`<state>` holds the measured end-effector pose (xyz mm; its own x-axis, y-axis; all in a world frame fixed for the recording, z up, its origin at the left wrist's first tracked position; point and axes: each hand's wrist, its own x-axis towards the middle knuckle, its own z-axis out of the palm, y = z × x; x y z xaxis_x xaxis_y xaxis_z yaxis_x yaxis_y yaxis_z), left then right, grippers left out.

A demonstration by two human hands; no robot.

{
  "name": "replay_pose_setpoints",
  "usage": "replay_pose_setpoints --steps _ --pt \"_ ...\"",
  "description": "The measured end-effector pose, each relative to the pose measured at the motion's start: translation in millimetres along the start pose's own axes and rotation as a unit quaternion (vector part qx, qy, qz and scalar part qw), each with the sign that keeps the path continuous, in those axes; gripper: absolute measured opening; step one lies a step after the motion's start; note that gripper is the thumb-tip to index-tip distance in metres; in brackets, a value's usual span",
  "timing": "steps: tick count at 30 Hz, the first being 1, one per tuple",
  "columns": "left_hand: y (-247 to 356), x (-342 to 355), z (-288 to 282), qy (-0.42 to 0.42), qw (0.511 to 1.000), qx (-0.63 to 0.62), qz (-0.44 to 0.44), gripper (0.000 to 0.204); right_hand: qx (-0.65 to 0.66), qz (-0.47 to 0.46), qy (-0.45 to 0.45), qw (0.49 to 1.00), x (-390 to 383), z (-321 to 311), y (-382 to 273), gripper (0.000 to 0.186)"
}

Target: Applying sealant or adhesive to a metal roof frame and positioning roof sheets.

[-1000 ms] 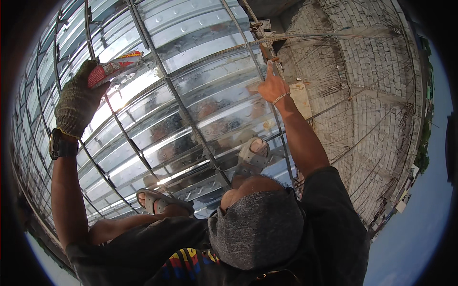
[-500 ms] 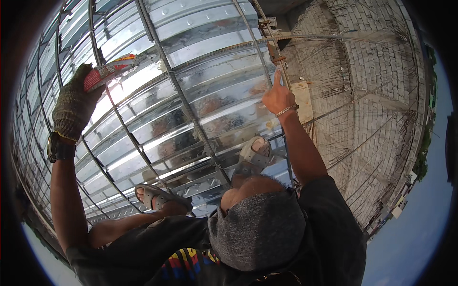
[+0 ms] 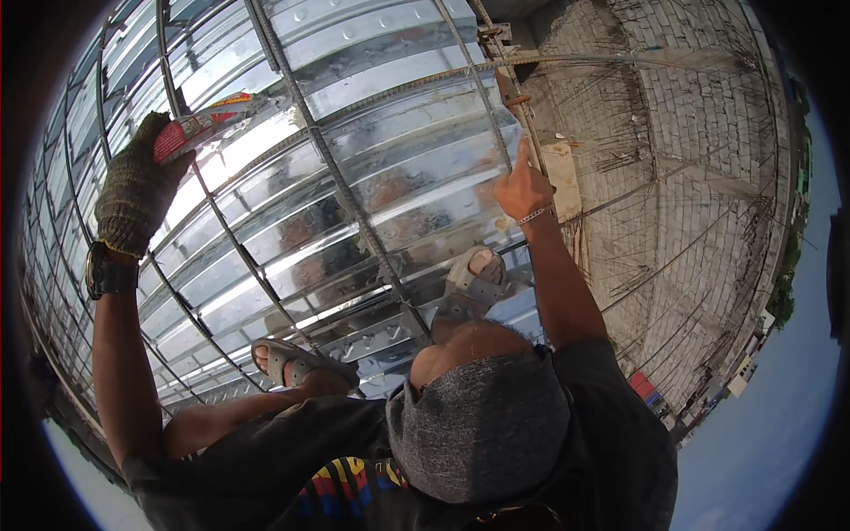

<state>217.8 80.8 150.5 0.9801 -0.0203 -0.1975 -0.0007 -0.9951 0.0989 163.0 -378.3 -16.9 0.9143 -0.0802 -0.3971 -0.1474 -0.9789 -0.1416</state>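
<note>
My left hand (image 3: 137, 190), in a dark knitted glove, is closed around one end of a red and yellow plastic packet (image 3: 181, 137). The packet's clear crumpled end points right, over the shiny corrugated metal decking (image 3: 425, 159). My bare right hand (image 3: 524, 188) is at the decking's right edge, beside a thin rebar. Its index finger is stretched forward and the other fingers look curled; nothing shows in it. Whether that fingertip touches the metal, I cannot tell.
A grid of steel rebar (image 3: 341, 186) crosses above the decking. Both my sandalled feet, the left sandal (image 3: 297, 361) and the right sandal (image 3: 478, 273), are on the decking. Beyond its right edge, a block wall (image 3: 708, 133) with protruding bars drops away.
My right hand has shifted slightly down and right along the decking's edge. My left hand has moved a little up and left, still holding the packet.
</note>
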Motion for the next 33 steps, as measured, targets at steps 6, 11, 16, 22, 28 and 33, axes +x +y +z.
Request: replay_pose_setpoints --steps 6,11,16,22,28,33 --pt "19.9 2.2 -16.6 -0.011 0.999 -0.017 -0.037 0.045 -0.019 0.048 -0.042 0.998 -0.1 -5.5 14.4 0.077" --pt "2.5 -4.1 -6.1 -0.008 0.999 -0.023 -0.028 0.046 -0.058 0.04 -0.091 0.993 -15.6 12.6 22.2 0.083" --pt "0.7 -4.0 -3.2 0.0 1.0 -0.02 -0.016 0.048 -0.001 0.008 0.023 1.0 -9.3 17.7 15.4 0.081" --pt "7.8 -0.3 -9.5 -0.018 0.999 -0.024 -0.036 0.049 -0.001 0.044 -0.024 0.999 -30.2 20.5 26.0 0.08" --pt "21.3 0.3 -9.2 -0.019 0.999 -0.049 -0.009 0.038 -0.007 -0.002 0.006 1.0 -3.2 16.6 12.6 0.08" --pt "9.9 -2.9 -13.1 -0.021 0.996 -0.072 -0.05 0.041 0.041 0.032 -0.022 0.998 -57.0 36.1 46.7 0.076"
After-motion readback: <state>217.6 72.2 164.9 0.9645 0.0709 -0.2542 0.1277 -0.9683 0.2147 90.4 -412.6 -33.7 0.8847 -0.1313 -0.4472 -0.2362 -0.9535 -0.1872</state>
